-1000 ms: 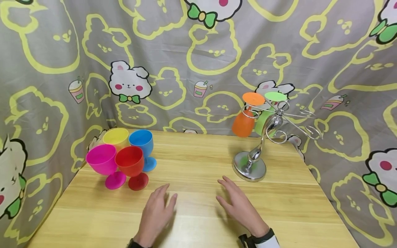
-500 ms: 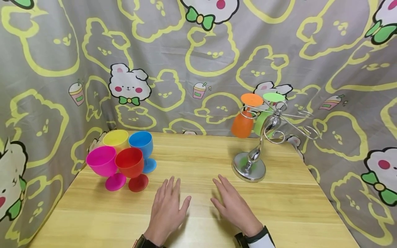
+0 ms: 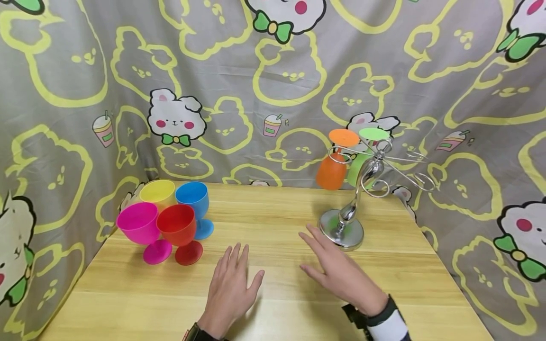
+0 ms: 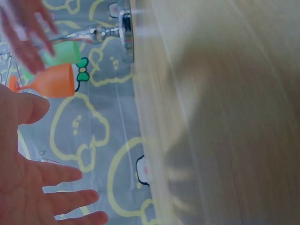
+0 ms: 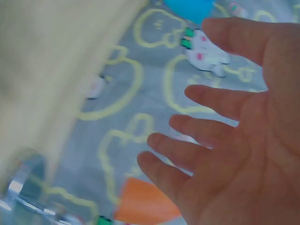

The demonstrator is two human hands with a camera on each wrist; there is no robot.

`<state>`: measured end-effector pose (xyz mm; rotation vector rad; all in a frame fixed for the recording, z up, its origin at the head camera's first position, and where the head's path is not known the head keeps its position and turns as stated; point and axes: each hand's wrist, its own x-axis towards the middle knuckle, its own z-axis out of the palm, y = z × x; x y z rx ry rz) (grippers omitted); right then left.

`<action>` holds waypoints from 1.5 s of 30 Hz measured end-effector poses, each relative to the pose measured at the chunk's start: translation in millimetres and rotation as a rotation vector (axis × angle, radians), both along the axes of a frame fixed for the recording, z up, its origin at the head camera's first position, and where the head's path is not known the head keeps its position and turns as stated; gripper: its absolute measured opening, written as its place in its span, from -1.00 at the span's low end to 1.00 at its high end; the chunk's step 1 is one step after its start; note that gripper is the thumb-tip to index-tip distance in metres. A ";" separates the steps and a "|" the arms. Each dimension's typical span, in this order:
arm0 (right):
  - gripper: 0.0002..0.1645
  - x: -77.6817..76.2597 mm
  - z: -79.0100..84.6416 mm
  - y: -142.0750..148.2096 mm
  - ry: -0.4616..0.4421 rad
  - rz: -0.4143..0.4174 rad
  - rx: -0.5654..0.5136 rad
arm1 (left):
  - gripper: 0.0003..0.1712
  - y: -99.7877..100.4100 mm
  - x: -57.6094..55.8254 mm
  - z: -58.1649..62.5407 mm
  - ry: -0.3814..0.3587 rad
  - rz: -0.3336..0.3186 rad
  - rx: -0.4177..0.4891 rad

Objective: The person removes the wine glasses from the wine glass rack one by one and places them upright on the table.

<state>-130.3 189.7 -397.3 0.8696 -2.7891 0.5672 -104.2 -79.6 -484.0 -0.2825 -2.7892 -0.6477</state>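
My left hand hovers over the front middle of the table, fingers spread and holding nothing. To its upper left stand four plastic goblets, several colours: magenta, red, yellow and blue. My right hand, also holding nothing, has its straight fingertips just in front of the round base of a chrome goblet rack. Upside down in the rack's wire loops hang an orange goblet and a green goblet. The left wrist view shows the orange goblet beyond my left thumb.
The wooden table is backed and flanked by a grey cartoon-print curtain. Bare wire loops of the rack stick out toward the right.
My left hand has moved slightly right and its fingers have spread. My right hand has shifted right and forward, closer to the rack's base. The goblets stay put.
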 end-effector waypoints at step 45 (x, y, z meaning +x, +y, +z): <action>-0.47 -202.7 216.2 38.2 -0.052 -0.031 0.502 | -0.15 -0.7 10.2 11.3 -0.102 0.000 0.196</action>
